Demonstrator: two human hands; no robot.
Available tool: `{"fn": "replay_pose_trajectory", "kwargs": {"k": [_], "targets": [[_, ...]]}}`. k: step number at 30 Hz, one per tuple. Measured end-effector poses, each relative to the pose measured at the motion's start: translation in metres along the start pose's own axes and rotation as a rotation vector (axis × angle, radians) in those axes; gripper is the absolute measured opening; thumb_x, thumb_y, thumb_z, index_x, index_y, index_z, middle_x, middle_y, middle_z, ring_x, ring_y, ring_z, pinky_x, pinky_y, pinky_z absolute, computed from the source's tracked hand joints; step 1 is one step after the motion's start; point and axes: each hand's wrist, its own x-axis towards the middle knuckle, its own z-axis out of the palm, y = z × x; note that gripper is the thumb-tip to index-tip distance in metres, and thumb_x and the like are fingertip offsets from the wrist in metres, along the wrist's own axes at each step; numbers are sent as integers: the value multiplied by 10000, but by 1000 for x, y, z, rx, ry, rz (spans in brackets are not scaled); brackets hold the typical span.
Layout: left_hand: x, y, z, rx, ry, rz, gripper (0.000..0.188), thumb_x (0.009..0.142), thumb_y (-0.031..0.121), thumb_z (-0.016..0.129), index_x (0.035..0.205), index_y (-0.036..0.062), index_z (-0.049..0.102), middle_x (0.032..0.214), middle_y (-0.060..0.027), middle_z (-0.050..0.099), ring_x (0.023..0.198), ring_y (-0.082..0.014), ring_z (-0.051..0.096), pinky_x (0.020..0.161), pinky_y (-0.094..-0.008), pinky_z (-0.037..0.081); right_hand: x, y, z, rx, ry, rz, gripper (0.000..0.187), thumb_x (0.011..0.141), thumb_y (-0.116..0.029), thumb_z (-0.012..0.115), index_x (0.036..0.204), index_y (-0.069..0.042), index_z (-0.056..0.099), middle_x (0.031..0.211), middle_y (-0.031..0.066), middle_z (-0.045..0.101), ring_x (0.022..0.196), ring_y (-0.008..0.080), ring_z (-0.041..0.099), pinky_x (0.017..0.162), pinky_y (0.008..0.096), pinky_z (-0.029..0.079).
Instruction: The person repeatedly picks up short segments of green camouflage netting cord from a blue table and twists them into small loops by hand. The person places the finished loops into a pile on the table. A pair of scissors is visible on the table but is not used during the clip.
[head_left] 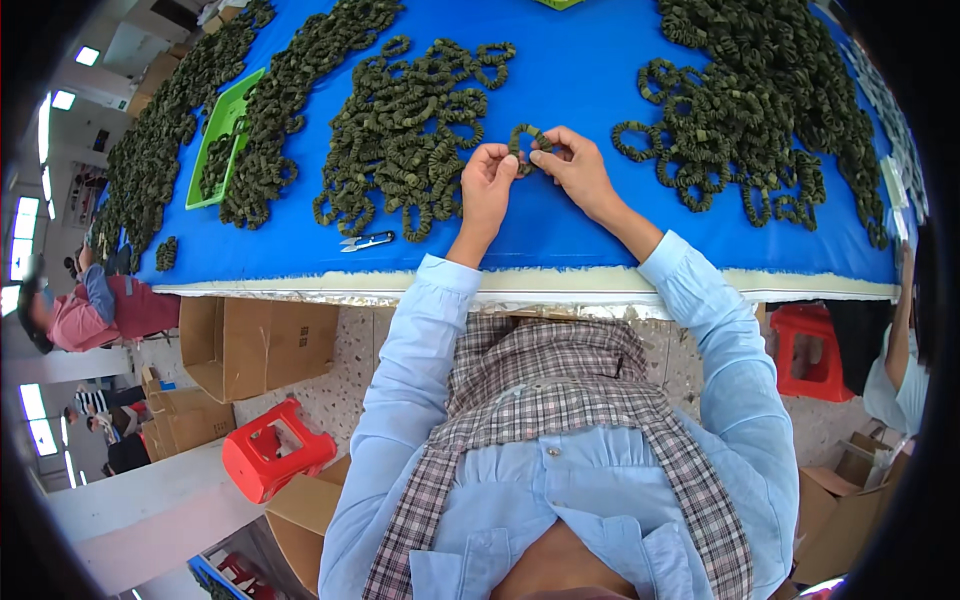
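Between my two hands I hold one dark green scrunched fabric ring, like a hair scrunchie, just above the blue tabletop. My left hand pinches its left and lower side with thumb and fingertips. On the other side, my right hand grips the ring's right edge between thumb and forefinger. A big pile of the same scrunchies lies next to my left hand, and another pile spreads beyond my right. Small thread snips with dark handles rest near the table's front edge.
A green tray with scrunchies in it stands at the left among more heaps. Below the table are cardboard boxes, a red stool on the left and another red stool on the right. Other people sit at both ends.
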Motion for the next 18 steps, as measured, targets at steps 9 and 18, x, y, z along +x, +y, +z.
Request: {"fn": "replay_pose_trajectory", "kwargs": {"k": [9, 18], "targets": [[0, 12, 3, -36, 17, -17, 123, 923, 15, 514, 1044, -5, 518, 982, -95, 641, 890, -123, 614, 785, -256, 497, 4, 0, 2, 18, -30, 36, 289, 975, -286, 529, 961, -25, 652, 810, -16, 578, 721, 38, 460, 640, 209, 388], [3, 16, 12, 23, 35, -10, 233, 890, -57, 490, 1119, -18, 509, 956, -87, 626, 879, -122, 611, 783, -247, 492, 8, -3, -12, 274, -160, 241, 231, 995, -285, 497, 974, -78, 597, 832, -45, 585, 570, 13, 356, 490, 184, 297]]}}
